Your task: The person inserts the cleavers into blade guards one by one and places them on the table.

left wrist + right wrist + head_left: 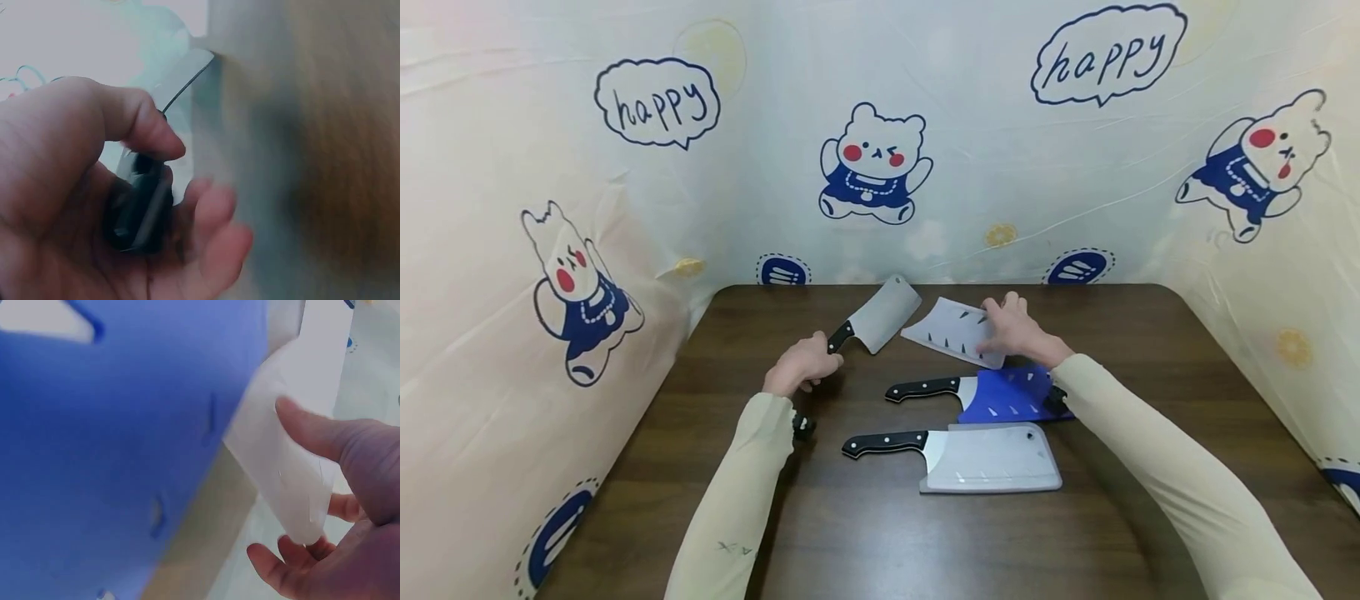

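Note:
My left hand [805, 363] grips the black handle [140, 206] of a bare cleaver [886, 313] at the back of the table. Its wide metal blade points away and to the right. To its right, my right hand [1017, 327] holds a white blade cover [951, 331] with slots by its right end. In the right wrist view the thumb [312, 428] lies on the face of the white cover [275, 450], with the other fingers at its far edge and underneath. Whether the cover touches the table cannot be told.
Nearer to me lies a cleaver in a blue cover [1011, 396], partly under my right sleeve. In front of it is another cleaver in a clear whitish cover [992, 458]. Both handles point left. A printed curtain [872, 50] hangs behind the brown table [865, 542].

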Available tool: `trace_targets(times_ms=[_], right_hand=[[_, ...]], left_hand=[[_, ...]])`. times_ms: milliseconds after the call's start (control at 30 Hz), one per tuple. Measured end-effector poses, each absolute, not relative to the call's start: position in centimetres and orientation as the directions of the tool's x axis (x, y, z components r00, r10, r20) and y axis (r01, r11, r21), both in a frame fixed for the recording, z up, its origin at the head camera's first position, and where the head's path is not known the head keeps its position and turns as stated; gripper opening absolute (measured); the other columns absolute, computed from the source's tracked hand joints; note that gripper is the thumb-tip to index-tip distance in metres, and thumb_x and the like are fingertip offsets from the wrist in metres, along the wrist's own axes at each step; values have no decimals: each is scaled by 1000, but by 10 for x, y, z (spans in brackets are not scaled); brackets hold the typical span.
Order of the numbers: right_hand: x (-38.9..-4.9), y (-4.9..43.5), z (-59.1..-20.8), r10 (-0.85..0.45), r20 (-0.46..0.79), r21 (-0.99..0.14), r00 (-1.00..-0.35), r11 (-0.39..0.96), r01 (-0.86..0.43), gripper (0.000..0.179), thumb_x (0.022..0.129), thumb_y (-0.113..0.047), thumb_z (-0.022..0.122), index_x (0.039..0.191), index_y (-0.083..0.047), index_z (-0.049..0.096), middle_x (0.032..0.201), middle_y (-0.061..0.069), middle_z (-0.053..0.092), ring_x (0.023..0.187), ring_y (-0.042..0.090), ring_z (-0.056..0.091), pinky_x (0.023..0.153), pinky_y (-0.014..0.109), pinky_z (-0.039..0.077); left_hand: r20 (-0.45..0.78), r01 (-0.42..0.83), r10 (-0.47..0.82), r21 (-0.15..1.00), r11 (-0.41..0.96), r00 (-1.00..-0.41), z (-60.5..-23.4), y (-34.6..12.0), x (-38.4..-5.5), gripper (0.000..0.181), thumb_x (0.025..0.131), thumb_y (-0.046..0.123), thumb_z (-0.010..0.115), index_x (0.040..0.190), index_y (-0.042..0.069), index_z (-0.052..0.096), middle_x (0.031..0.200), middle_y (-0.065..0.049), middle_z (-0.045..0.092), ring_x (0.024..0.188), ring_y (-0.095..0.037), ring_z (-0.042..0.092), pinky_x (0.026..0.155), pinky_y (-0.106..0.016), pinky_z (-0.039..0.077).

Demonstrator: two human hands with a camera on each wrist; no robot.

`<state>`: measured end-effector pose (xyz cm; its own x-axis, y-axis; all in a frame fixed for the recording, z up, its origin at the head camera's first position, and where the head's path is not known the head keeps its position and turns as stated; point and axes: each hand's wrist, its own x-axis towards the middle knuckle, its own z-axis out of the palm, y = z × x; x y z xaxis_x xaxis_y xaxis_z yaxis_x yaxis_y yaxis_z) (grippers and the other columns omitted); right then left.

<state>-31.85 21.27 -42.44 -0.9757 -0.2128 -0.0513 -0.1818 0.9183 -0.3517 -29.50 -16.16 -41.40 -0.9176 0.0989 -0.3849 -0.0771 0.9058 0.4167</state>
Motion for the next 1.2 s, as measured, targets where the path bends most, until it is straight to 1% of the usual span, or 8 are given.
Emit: trace_targets(times_ms=[133,300,433,533,733,933,1100,1200], right_hand=[[-315,215,-415,-202,-57,-387,-978,907,-165,59,82,-23,80,128,-5,46,120,23,36,111,37,40,79,44,49],[-311,219,-406,-227,-83,-427,-970,888,-172,39,90,-18,71,120,-6,49,117,21,46,106,37,59,84,48,55],[-308,221,-400,-252,-53,-470,-966,860,-199,22,95,-18,63,111,-7,53,118,21,59,107,37,64,85,52,55],[-305,223,-396,-258,-15,-512,-966,832,-214,16,99,-18,58,109,-7,52,120,24,62,107,39,65,84,53,55],[-298,229,-390,-192,96,-573,-977,792,-212,18,100,-20,56,108,-5,52,120,25,63,106,40,64,85,55,53],[-288,238,-383,-111,161,-672,-981,715,-191,26,100,-28,56,110,-4,53,123,24,61,108,41,64,85,56,52],[-281,248,-379,-34,233,-744,-972,637,-201,36,99,-37,56,112,-3,56,123,23,61,108,41,62,86,59,52],[-273,255,-376,12,310,-762,-951,602,-240,39,99,-38,56,113,-2,57,121,23,61,105,38,62,83,56,52]], left_hand=[[-373,-85,137,519,850,-918,-408,-160,-292,32,98,29,49,118,5,43,83,-14,59,60,-22,62,61,-40,58],[-304,-45,166,583,811,-938,-398,-156,-289,33,97,26,50,120,4,44,69,-9,53,49,-18,51,63,-44,58],[-269,-46,154,613,789,-951,-392,-154,-288,31,96,27,51,117,5,47,70,-9,51,47,-18,48,63,-46,56],[-248,-50,144,638,768,-958,-390,-153,-287,29,95,28,51,114,6,48,71,-9,52,46,-18,48,56,-41,53],[-194,-43,125,683,729,-973,-385,-151,-284,29,96,33,53,111,8,50,71,-8,52,43,-18,47,41,-29,40],[-175,-44,113,702,711,-978,-378,-152,-274,45,96,55,53,109,12,52,71,-8,50,44,-21,46,42,-30,39],[-141,-9,140,736,677,-980,-369,-154,-264,46,95,58,53,107,14,53,68,-6,46,46,-23,46,43,-29,38],[-109,38,180,752,658,-978,-365,-158,-259,48,93,60,54,108,15,54,68,-6,46,47,-23,46,44,-29,38]])
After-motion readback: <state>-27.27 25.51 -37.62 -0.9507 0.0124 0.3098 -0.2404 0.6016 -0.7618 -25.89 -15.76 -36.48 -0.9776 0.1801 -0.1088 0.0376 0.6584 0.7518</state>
